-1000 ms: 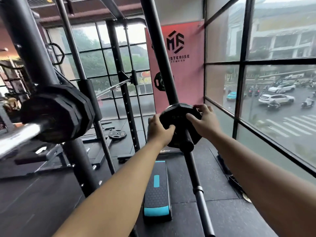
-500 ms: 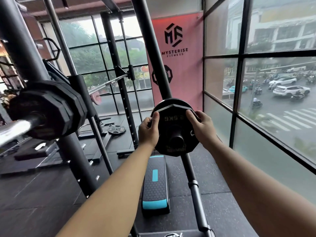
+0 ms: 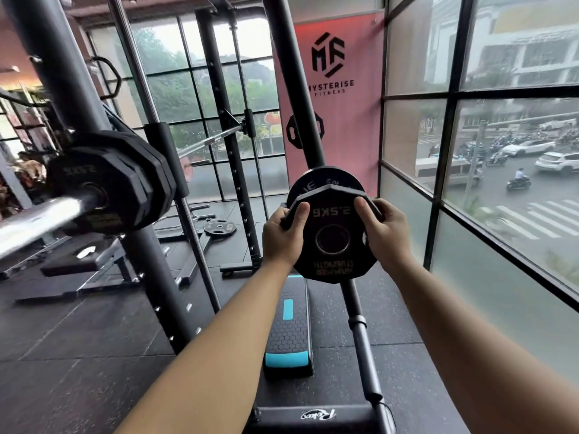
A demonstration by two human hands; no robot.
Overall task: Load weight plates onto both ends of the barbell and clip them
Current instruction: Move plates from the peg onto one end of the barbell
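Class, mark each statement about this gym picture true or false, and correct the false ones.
1. The left hand and the right hand hold one plate between them. True.
2. That plate is marked 2.5KG. True.
3. The barbell end at left is bare. False: black plates already sit on it.
4. The step on the floor has red trim. False: its trim is blue.
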